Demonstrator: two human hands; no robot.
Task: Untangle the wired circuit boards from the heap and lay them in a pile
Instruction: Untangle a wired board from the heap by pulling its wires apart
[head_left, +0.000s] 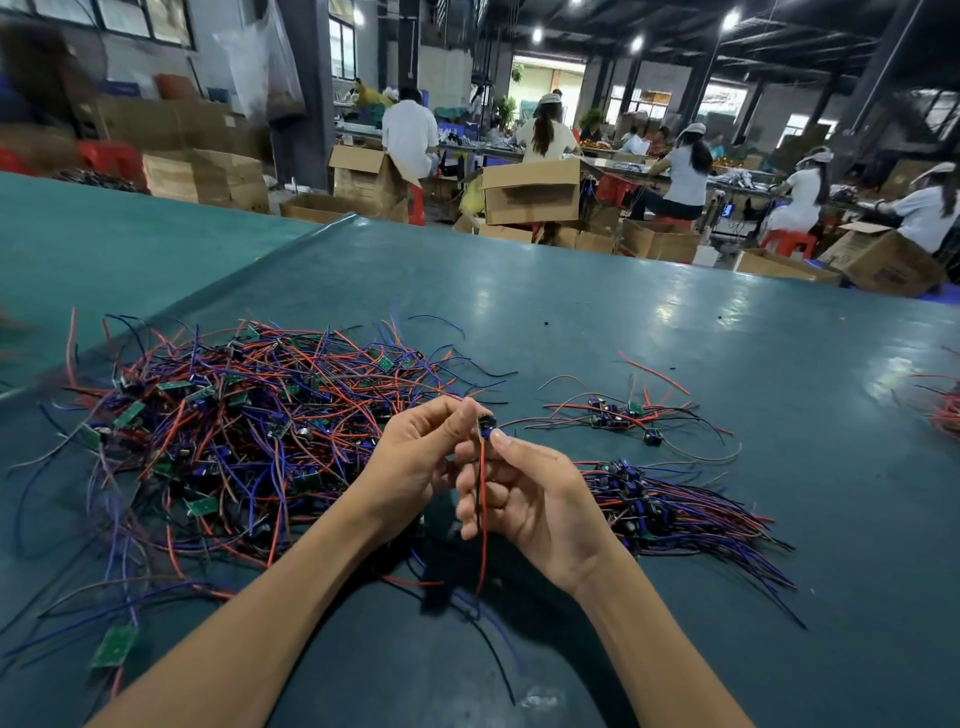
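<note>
A big tangled heap (234, 431) of small green circuit boards with red, blue and black wires covers the left of the green table (571, 312). My left hand (415, 457) and my right hand (524, 493) are raised together in front of me, both pinching one small circuit board (485, 423). Its red wire (483, 519) hangs down between my palms. To the right lies a tidy pile (654, 504) of boards with their wires fanned out rightward. A smaller loose group of boards (618, 415) lies behind that pile.
One stray board (114, 644) lies at the near left edge. More red wires (945, 410) show at the far right edge. Beyond the table stand open cardboard boxes (530, 192), and several seated workers face away.
</note>
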